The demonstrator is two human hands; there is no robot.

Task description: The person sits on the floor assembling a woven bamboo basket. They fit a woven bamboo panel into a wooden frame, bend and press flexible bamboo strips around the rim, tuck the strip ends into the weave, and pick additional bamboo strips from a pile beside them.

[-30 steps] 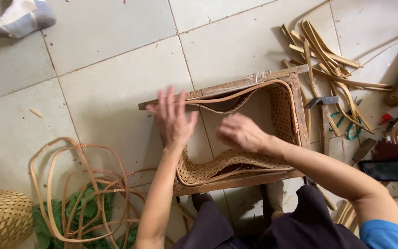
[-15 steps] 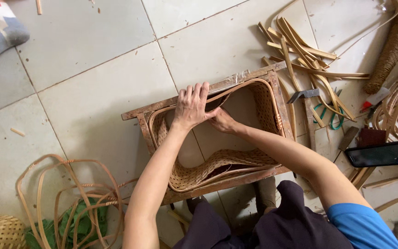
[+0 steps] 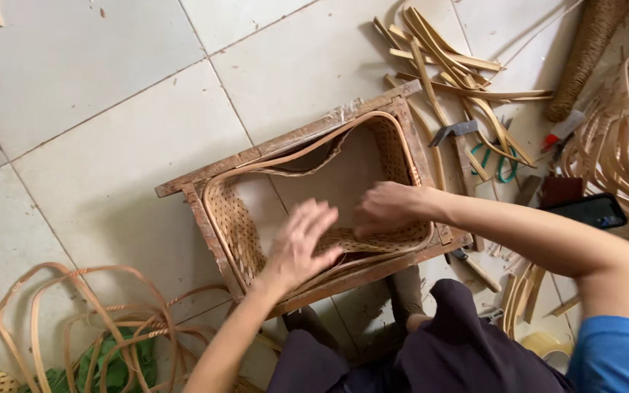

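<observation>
A worker seen from above: a bright blue short sleeve (image 3: 616, 353) at 4 o'clock covers the upper part of the right arm, leaving the forearm bare to the right hand (image 3: 386, 209). The left arm, entering from 6 o'clock, is bare along its whole visible length to the left hand (image 3: 301, 244), blurred at the fingers. Dark, loose trousers (image 3: 431, 349) drape the lap at 5 o'clock. No rings, watch or gloves show.

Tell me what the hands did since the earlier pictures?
Both hands came back from the frame's far rim to the near side: the left hand spread over the woven mat, the right hand beside it. The wooden frame stayed on the floor.
</observation>
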